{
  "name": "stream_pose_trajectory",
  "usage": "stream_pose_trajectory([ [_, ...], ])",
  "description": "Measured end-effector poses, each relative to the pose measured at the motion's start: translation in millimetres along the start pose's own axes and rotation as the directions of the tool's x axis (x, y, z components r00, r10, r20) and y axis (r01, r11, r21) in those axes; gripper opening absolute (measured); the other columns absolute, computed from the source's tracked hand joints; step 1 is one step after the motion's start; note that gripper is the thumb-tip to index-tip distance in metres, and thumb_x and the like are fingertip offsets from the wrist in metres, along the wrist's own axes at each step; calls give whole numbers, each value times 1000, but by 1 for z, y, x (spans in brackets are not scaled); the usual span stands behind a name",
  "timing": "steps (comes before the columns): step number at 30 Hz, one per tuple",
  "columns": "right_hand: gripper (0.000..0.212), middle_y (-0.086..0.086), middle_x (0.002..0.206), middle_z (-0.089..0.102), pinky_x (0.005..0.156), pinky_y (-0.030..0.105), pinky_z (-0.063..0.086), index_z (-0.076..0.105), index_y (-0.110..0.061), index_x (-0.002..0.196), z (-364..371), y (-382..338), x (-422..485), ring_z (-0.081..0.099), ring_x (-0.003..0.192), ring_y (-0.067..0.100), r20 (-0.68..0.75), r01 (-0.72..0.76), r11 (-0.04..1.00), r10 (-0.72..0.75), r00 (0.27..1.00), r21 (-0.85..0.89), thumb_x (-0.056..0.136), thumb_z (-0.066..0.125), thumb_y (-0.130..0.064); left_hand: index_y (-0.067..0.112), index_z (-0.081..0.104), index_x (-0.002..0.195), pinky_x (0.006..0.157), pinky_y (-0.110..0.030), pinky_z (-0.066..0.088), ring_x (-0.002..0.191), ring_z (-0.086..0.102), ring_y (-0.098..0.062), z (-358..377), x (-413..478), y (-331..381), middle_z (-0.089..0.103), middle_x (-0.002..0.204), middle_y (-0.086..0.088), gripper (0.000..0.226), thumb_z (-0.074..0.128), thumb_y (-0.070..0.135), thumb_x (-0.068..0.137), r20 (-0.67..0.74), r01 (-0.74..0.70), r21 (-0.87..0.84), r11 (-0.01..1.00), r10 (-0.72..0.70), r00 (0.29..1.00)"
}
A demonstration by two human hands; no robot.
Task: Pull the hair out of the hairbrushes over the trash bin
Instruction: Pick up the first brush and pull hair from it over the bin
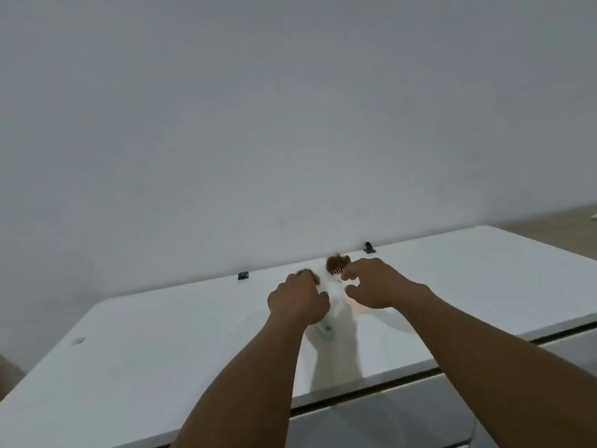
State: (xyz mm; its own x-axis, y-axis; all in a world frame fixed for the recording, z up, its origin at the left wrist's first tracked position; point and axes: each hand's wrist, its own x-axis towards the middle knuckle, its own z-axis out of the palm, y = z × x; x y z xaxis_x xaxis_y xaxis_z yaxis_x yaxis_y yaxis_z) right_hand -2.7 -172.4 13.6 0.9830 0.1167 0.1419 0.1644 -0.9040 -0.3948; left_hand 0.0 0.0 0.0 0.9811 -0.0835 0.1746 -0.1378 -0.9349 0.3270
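Note:
Two white hairbrushes lie on the white table, near its back edge. My left hand is closed over the nearer hairbrush; its handle end sticks out below my palm and a tuft of brown hair shows at my fingertips. The second hairbrush lies just beyond, its white bristles holding a clump of brown hair. My right hand hovers right beside that brush, thumb and fingers apart, holding nothing. No trash bin is in view.
The table stands against a plain white wall. Two small black clips sit on its back edge, and a small grey tab at the left. A dark seam runs along the table's front. Brown floor shows at right.

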Motion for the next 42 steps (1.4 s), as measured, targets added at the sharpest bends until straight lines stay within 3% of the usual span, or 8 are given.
stream_pose_trajectory([
  [5, 34, -2, 132, 61, 100, 29, 46, 66, -25, 124, 13, 11, 33, 59, 118, 18, 48, -19, 1000, 20, 999, -20, 91, 57, -21, 40, 57, 124, 79, -30, 41, 111, 62, -20, 6, 24, 3, 62, 121, 8, 50, 61, 62, 79, 11, 88, 84, 993, -89, 996],
  [9, 31, -4, 129, 62, 100, 33, 48, 67, -28, 120, 21, 16, 44, 60, 114, 17, 43, -31, 999, 33, 999, -29, 90, 58, -24, 23, 55, 125, 78, -30, 39, 113, 61, -23, 19, 28, 3, 59, 124, 0, 52, 65, 50, 82, 75, 122, 146, 982, -134, 988],
  [20, 30, -3, 124, 64, 101, 36, 49, 68, -25, 116, -1, 0, 14, 61, 116, 19, 7, -16, 999, 16, 1000, -32, 88, 59, -25, 17, 50, 95, 72, -30, 44, 99, 64, -28, 5, 2, -2, 57, 98, -2, 37, 64, 48, 80, -5, 135, -85, 987, -136, 991],
  [23, 31, 0, 126, 64, 103, 37, 47, 68, -16, 121, -25, -12, -6, 58, 119, 23, -19, 6, 996, -7, 1000, -93, 92, 57, -20, 16, 51, 92, 72, -31, 46, 96, 64, -28, -15, -12, 6, 56, 94, -2, 38, 64, 49, 78, -35, 80, -124, 989, -85, 996],
  [27, 32, -1, 129, 62, 102, 34, 46, 66, -22, 123, -54, -17, -38, 57, 119, 21, -91, -32, 995, 24, 996, -92, 91, 59, -25, 15, 58, 87, 60, -29, 42, 81, 64, -23, -40, -36, 27, 63, 87, -1, 38, 63, 50, 72, -54, -43, -184, 982, 34, 998],
  [33, 40, 3, 126, 62, 93, 34, 50, 56, -21, 129, -97, 4, -104, 60, 107, 21, -249, -169, 986, 162, 955, -9, 91, 61, -31, 15, 60, 80, 54, -27, 39, 71, 63, -19, -59, -75, 79, 63, 76, 1, 31, 64, 45, 74, -104, -252, -278, 927, 232, 967],
  [38, 41, 5, 119, 65, 91, 36, 51, 52, -22, 128, -124, 45, -184, 61, 105, 24, -352, -337, 930, 368, 861, 148, 90, 62, -35, 9, 64, 86, 64, -33, 51, 76, 65, -20, -45, -113, 142, 67, 79, -3, 34, 66, 42, 76, -81, -418, -335, 845, 416, 906],
  [42, 40, 6, 113, 69, 78, 32, 43, 52, -20, 126, -137, 80, -255, 62, 106, 26, -456, -448, 858, 513, 727, 252, 91, 61, -36, 10, 65, 89, 72, -36, 53, 81, 65, -22, -21, -154, 203, 68, 83, -2, 35, 67, 42, 76, -41, -546, -361, 756, 572, 819],
])
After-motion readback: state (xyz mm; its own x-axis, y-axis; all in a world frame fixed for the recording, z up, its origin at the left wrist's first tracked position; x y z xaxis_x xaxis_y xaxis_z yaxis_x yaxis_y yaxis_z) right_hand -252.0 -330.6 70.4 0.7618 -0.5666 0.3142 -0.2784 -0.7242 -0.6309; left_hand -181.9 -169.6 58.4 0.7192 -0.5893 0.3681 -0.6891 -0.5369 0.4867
